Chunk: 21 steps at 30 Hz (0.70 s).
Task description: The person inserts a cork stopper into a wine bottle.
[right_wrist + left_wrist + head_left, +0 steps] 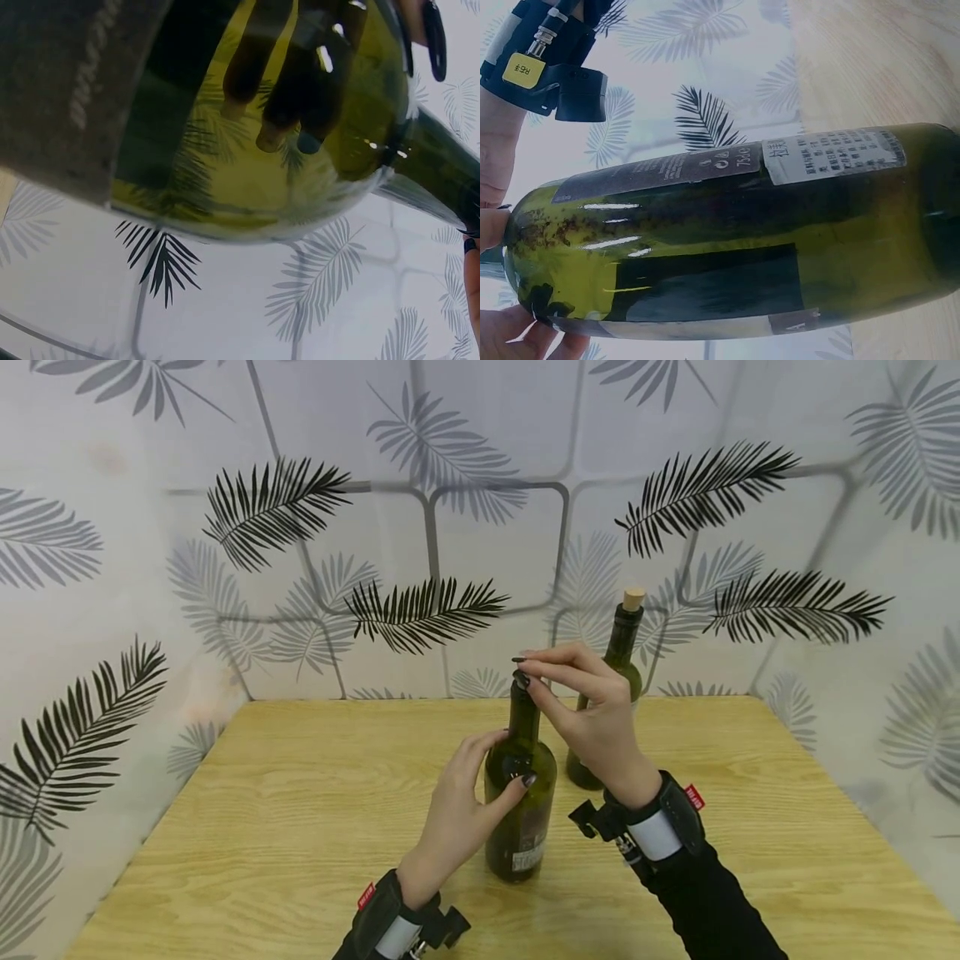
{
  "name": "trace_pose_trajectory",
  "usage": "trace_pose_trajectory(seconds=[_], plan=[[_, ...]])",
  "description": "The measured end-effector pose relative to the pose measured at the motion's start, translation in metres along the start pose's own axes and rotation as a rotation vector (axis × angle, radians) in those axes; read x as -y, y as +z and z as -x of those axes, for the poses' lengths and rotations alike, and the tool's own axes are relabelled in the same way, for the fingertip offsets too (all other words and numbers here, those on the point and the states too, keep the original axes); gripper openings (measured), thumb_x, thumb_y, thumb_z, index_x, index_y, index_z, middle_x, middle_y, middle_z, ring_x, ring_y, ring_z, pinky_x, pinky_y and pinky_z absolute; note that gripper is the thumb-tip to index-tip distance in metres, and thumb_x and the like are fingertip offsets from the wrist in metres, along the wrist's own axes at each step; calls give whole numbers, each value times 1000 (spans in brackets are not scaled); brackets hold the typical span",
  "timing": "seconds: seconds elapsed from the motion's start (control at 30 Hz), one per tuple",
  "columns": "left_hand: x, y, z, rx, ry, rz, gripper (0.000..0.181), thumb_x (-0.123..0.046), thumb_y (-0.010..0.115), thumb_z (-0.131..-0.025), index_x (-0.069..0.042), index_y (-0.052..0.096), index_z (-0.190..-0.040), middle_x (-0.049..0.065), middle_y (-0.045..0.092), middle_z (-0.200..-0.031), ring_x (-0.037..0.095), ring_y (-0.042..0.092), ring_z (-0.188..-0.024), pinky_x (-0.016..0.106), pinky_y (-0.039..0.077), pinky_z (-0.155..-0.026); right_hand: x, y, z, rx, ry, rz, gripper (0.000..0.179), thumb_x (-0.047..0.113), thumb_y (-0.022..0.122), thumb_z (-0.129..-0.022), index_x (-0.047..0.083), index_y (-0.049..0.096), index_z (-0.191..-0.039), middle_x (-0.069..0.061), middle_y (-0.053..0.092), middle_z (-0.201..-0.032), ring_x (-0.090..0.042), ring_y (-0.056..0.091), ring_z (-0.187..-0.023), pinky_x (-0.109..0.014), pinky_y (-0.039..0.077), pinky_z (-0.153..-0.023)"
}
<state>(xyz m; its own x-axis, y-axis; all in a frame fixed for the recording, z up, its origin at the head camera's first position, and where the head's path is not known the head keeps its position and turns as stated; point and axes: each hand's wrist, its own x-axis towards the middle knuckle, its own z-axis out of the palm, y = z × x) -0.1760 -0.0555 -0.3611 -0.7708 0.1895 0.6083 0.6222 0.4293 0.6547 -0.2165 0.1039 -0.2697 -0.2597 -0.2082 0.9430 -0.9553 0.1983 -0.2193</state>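
A dark green wine bottle (525, 827) stands upright on the table, with a dark label and a white printed sticker. My left hand (456, 814) grips its shoulder, thumb on the near side and fingers round the left. Through the glass in the right wrist view, fingers (281, 135) show behind the bottle (262, 202). At the bottle's mouth, my right hand (592, 718) pinches a small pale piece (521, 668) between thumb and fingers. The fingertips mostly hide it, so I cannot tell its kind.
A second green wine bottle (621, 647), with a cork (633, 599) in its mouth, stands behind my right hand, partly covered by it. The wooden table (300, 793) reaches back to a leaf-patterned curtain (472, 435). Each wrist wears a black strap with a camera.
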Motion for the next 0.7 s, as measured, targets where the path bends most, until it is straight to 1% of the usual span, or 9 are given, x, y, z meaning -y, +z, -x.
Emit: trace_pose_trajectory(seconds=[0.1,0.17,0.23,0.43,0.6,0.7], plan=[[0,0,0,4,-8,4,48,-17,68,-87,-9,51,-131,8,53,-126,25,52,-116,45,46,-91,-1,-1,0,15,-3,-14,13,-2,67,-83,-10,70,-93,-21,63,-95,-26,61,-95,-24,49,-84],[0,-1,0,11,-16,6,49,-18,68,-87,-9,50,-131,9,52,-127,25,51,-116,46,46,-92,-2,-3,0,28,-3,-27,20,9,65,-89,-9,70,-93,-21,64,-96,-25,61,-95,-23,49,-83],[0,-1,0,18,-24,6,49,-18,67,-87,-9,50,-132,9,52,-127,26,51,-117,46,45,-92,-3,-4,-1,43,-3,-42,27,17,63,-91,-9,70,-94,-21,64,-97,-23,61,-94,-23,50,-83],[0,-4,-1,40,-39,11,51,-19,68,-86,-9,49,-132,9,52,-127,27,51,-118,47,45,-93,-7,-6,-1,72,0,-94,21,10,64,-89,-9,70,-95,-21,64,-97,-19,61,-95,-22,50,-81],[0,-5,0,55,-54,22,52,-20,68,-86,-9,49,-133,9,52,-129,27,49,-119,47,44,-94,-9,-6,0,79,0,-137,28,20,62,-92,-6,71,-97,-19,64,-97,-15,61,-97,-23,51,-80],[0,-5,-1,54,-56,21,52,-20,69,-86,-10,49,-133,9,52,-129,27,49,-120,47,44,-95,-11,-6,-1,80,5,-165,28,21,61,-92,-4,71,-98,-15,65,-98,-14,60,-99,-22,51,-80]])
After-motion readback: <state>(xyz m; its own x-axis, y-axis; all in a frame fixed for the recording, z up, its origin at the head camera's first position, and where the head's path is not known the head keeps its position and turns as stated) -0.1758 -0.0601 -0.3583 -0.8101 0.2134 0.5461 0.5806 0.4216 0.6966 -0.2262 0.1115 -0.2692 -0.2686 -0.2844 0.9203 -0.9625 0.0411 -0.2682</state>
